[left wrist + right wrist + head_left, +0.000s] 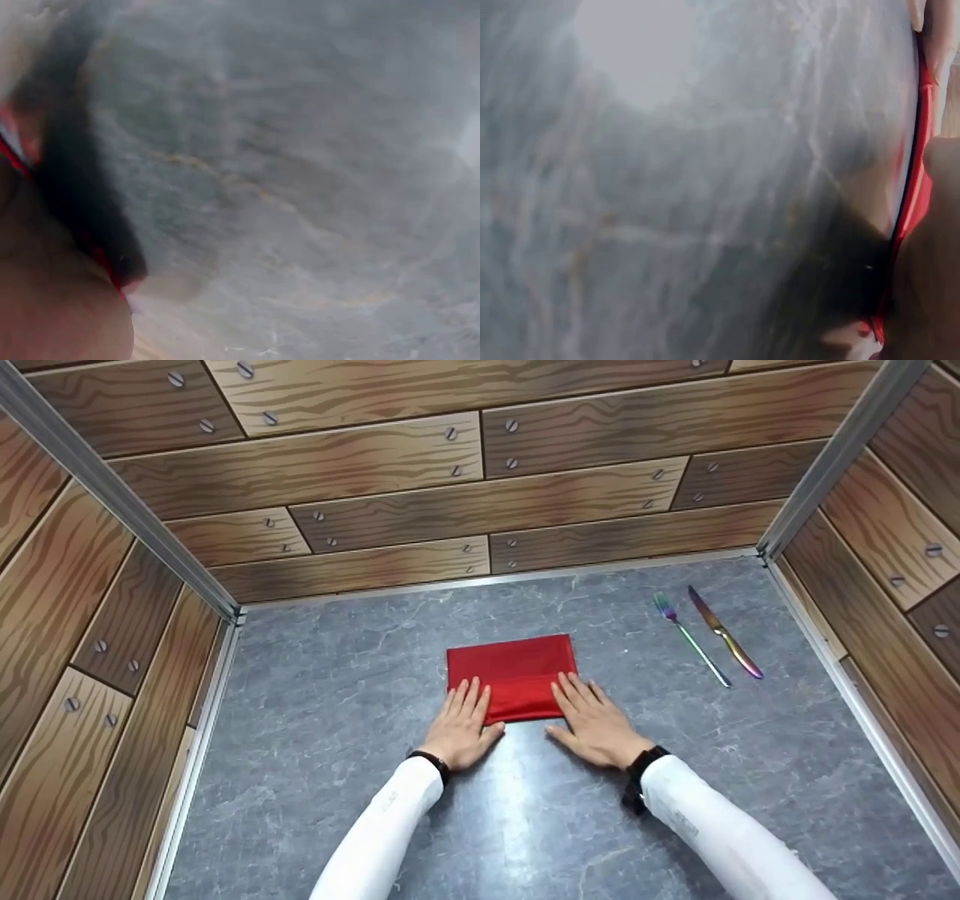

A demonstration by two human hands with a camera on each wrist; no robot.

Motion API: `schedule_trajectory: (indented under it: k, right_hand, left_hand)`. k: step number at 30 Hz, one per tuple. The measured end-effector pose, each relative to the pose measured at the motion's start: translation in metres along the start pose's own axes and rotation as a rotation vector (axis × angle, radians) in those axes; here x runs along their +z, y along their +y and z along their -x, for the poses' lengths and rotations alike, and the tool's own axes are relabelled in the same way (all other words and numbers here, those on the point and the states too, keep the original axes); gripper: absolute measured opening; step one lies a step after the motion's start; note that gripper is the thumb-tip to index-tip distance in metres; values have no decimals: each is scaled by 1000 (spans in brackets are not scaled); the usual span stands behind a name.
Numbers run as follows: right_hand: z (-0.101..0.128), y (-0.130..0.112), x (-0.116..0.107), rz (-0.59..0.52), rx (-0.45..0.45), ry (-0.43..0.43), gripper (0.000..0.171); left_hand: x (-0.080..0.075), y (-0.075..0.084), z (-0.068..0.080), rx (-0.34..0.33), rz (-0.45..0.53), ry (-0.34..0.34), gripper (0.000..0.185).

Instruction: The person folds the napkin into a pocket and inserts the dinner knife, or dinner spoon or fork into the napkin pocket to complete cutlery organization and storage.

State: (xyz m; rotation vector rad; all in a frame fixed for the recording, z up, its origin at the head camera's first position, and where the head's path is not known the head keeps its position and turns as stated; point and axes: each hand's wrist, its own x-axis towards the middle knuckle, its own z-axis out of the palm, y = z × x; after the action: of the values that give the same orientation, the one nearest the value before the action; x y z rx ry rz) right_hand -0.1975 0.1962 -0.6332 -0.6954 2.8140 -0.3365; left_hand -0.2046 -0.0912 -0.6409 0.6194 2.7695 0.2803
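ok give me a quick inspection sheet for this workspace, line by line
surface: grey marbled tabletop, glare patch near the front edge
job's things: folded red cloth napkin at the centre, lying flat with one fold across it
clutter: iridescent metal fork and iridescent metal knife, side by side, right of the napkin and apart from it
hands: left hand and right hand flat, straight fingers pressing the napkin's near corners
cables: nothing seen
surroundings: wood-plank-print walls on three sides, metal corner posts
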Motion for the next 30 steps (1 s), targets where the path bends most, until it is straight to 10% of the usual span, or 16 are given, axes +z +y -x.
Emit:
schedule_trajectory:
  k: [7,14,19,30]
  right_hand:
    - [-11,6,-20,-239,9,107,58]
    - [-31,20,-38,-452,178,246,54]
    - [-45,30,-46,-606,369,209,66]
    - [-63,30,-51,-622,490,166,64]
  left_hand:
    - [-27,-10,2,33,358,121,60]
    - [-45,-33,-1,-21,456,351,60]
    - [-51,-43,-10,-203,740,303,65]
    - [-53,-40,-26,-441,949,203,53]
